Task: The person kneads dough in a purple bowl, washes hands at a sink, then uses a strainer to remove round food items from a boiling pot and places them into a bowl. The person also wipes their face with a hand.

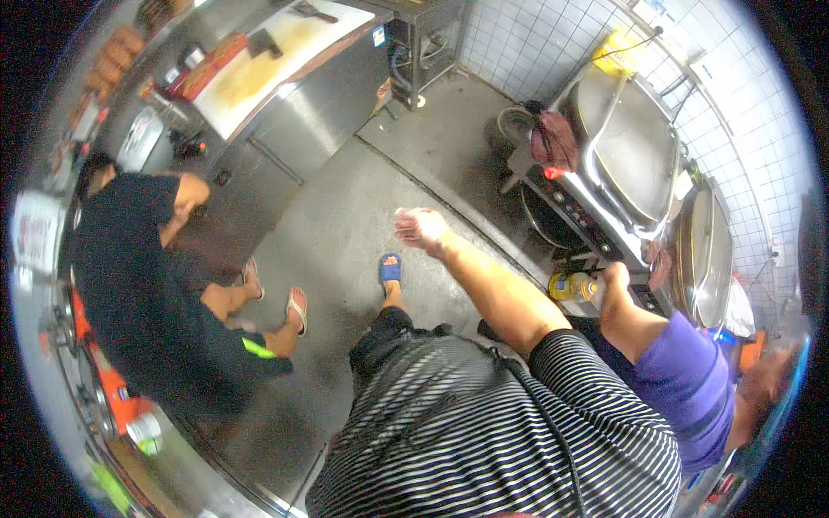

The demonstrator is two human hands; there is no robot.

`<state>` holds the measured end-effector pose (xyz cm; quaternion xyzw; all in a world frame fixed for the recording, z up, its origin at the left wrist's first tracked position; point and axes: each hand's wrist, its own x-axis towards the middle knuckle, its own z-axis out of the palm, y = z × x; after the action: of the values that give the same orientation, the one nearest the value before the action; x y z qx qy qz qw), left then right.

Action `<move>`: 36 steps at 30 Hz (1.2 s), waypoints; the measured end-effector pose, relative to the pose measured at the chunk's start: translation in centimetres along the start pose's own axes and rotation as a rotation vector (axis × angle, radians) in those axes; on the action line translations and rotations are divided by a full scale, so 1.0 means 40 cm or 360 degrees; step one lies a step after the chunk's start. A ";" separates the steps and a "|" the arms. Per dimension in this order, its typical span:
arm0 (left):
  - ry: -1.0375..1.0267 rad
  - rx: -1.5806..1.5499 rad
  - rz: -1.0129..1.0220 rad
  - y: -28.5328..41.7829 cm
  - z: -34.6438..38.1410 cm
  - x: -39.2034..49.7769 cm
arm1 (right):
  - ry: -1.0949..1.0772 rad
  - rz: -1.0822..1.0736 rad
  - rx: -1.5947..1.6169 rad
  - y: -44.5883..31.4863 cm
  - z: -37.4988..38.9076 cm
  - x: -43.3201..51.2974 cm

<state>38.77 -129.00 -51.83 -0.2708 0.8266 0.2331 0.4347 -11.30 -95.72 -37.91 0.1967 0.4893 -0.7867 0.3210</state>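
Note:
My right arm reaches forward over the grey floor (337,239). My right hand (421,230) is slightly blurred, its fingers loosely bent and apart, with nothing visible in it. My left hand is out of view. Below the hand, my foot in a blue slide sandal (390,267) stands on the floor. Close on my right, a co-worker in a purple shirt (686,388) has a hand beside a clear plastic bottle of yellow liquid (570,286); whether that hand grips it cannot be told.
Large round griddle pans (631,149) with metal handles line the tiled wall (518,45). Left, a person in black (142,259) stands by a counter. A cleaver (264,43) rests on the stained white cutting board (246,71) at upper left. A floor seam (414,178) runs diagonally ahead.

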 end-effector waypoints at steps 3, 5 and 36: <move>0.0103 0.0169 0.0200 0.170 -0.286 0.266 | 0.0365 0.0048 0.0026 -0.181 -0.069 0.122; 0.0279 0.0274 0.0332 0.353 -0.515 0.442 | 0.0402 0.0037 0.0299 -0.313 -0.127 0.186; 0.0497 -0.1573 0.1414 2.711 -1.914 1.077 | 0.0169 -0.0529 0.0139 -2.154 -0.487 1.637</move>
<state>-97.59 -106.37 -32.69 -0.1030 0.7089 0.6977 -0.0014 -118.42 -71.58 -31.93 0.1680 0.4968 -0.8379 0.1514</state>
